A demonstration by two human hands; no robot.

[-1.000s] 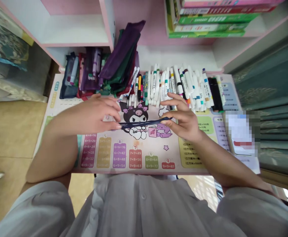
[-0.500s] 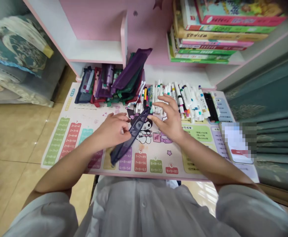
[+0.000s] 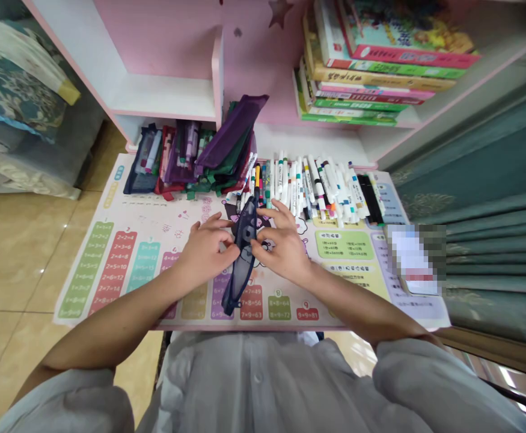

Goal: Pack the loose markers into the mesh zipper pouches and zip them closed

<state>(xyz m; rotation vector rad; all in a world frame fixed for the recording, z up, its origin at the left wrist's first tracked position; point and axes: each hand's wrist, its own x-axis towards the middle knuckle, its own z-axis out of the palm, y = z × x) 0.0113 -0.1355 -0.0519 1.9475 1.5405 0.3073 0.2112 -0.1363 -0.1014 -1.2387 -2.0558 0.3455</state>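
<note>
My left hand (image 3: 208,248) and right hand (image 3: 281,242) are both grasping one navy mesh pouch (image 3: 241,273) in front of me, above the middle of a printed desk mat (image 3: 149,210). My left thumb and forefinger are closing on its left edge; my right thumb and fingertips are pinching its right edge, almost opposite, while the other right fingers are spreading loosely beyond it. The pouch is standing lengthwise, its far end leaning a little to the right and its near end pointing towards my shirt (image 3: 249,379). The mat's cartoon is showing dimly through the mesh. I cannot tell whether the near end is touching the mat.

Beyond the pouch, many pens (image 3: 323,183), mostly white, are lying side by side in a broad row. To their left, filled pouches (image 3: 142,161) in navy, red, purple and green are sitting in a cluster, pens showing inside. A purple pouch (image 3: 231,135) is slanting over green ones between that cluster and the row. A stack of books (image 3: 357,99) is resting on the shelf at upper right, and a phone (image 3: 412,261), partly blurred, is lying at the mat's right edge.
</note>
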